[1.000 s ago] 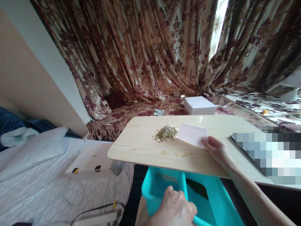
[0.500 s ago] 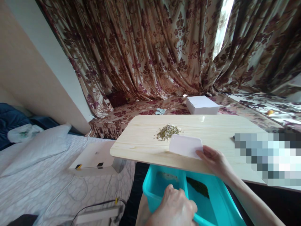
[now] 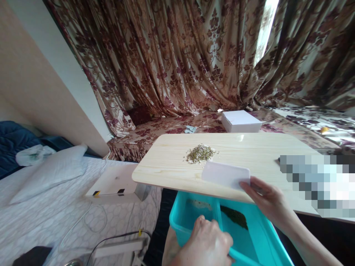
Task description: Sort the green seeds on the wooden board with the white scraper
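Observation:
My right hand (image 3: 266, 194) pinches one end of a flat white scraper (image 3: 224, 174), which rests low over the pale wooden table (image 3: 155, 159). Just past the scraper's left end lies a loose pile of small green and whitish bits, like seeds or dried herbs (image 3: 200, 153). Below the table's front edge stands a turquoise two-part bin (image 3: 183, 199). My left hand (image 3: 206, 240) is closed over its near rim, with the fingertips mostly hidden. Dark green grains (image 3: 235, 217) lie in the right compartment, and a little pale residue shows in the left one.
A white box (image 3: 241, 121) sits on the flowered ledge behind the table. On the table's right, a blurred-out object (image 3: 318, 183) is masked. Left of the table, a white case (image 3: 113, 181) and cables lie on the bed (image 3: 63, 207).
My right hand has drawn the scraper a little to the right, away from the pile. My left hand stays at the bin's rim. The view has shifted slightly.

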Tool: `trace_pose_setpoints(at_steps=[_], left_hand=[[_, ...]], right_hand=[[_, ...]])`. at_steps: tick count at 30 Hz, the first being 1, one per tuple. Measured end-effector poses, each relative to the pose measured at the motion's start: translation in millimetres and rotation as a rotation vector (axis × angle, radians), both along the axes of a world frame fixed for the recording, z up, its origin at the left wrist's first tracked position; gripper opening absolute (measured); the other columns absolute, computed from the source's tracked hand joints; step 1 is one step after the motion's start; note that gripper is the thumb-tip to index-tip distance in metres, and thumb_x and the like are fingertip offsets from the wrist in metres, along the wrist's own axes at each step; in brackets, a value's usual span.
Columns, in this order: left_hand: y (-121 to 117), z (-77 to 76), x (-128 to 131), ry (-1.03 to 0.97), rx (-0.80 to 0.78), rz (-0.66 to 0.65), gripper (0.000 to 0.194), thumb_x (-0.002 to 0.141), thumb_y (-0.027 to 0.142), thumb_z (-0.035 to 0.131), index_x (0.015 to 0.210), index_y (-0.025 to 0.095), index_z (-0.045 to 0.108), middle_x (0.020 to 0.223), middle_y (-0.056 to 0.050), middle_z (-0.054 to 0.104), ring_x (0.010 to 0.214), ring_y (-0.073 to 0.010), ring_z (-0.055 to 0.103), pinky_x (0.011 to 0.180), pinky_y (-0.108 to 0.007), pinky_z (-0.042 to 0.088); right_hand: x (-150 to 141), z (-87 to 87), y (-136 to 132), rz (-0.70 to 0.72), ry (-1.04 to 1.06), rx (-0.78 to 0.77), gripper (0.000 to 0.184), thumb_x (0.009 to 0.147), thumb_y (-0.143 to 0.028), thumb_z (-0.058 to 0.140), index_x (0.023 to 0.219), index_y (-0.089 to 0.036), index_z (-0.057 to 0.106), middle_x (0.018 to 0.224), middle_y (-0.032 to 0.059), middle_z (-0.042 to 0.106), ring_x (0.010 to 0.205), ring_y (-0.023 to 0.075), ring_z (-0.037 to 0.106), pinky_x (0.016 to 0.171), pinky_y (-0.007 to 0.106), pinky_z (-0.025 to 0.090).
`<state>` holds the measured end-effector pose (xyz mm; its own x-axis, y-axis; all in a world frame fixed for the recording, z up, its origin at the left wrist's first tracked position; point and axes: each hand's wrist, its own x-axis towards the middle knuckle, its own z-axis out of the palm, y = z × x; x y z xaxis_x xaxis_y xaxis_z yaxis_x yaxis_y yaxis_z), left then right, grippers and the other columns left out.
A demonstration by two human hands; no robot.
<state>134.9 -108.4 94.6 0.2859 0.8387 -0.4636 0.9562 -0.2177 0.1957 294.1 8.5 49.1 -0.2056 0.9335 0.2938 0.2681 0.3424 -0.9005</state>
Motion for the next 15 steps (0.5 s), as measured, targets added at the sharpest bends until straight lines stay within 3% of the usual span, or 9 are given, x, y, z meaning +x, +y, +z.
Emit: trace_pose_setpoints(at_steps=[6, 10, 15], left_hand=[[-6.5, -5.9, -9.5, 0.01, 0.019, 0.025, 0.027, 0.087, 0.032, 0.051, 0.099, 0.016, 0.068, 0.094, -0.013, 0.063, 0.095, -0.0274, 0.055, 0.089, -0.039, 0.039], [-7.6, -7.7, -14.8, 0.002, 0.016, 0.074, 0.027, 0.086, 0.032, 0.051, 0.101, 0.017, 0.067, 0.098, -0.012, 0.062, 0.098, -0.0275, 0.054, 0.093, -0.04, 0.037], [-7.4, -0.1, -19.1, -0.014, -0.034, 0.124, 0.026, 0.084, 0.028, 0.053, 0.102, 0.016, 0.067, 0.101, -0.012, 0.061, 0.102, -0.028, 0.053, 0.094, -0.04, 0.037]], right_hand=[[-18.1, -3.0, 26.2, 0.017, -0.06, 0.018, 0.026, 0.072, -0.044, 0.059, 0.063, -0.019, 0.063, 0.06, -0.0001, 0.065, 0.057, 0.0153, 0.059, 0.05, 0.021, 0.045], [-31.2, -7.2, 13.9, 0.032, -0.122, 0.042, 0.028, 0.077, -0.042, 0.054, 0.064, -0.018, 0.062, 0.059, -0.0016, 0.061, 0.058, 0.0142, 0.056, 0.051, 0.02, 0.043], [-32.0, -2.0, -1.9, 0.2, -0.212, 0.099, 0.028, 0.081, -0.041, 0.052, 0.071, -0.019, 0.066, 0.067, 0.0, 0.066, 0.065, 0.0164, 0.058, 0.06, 0.022, 0.047]])
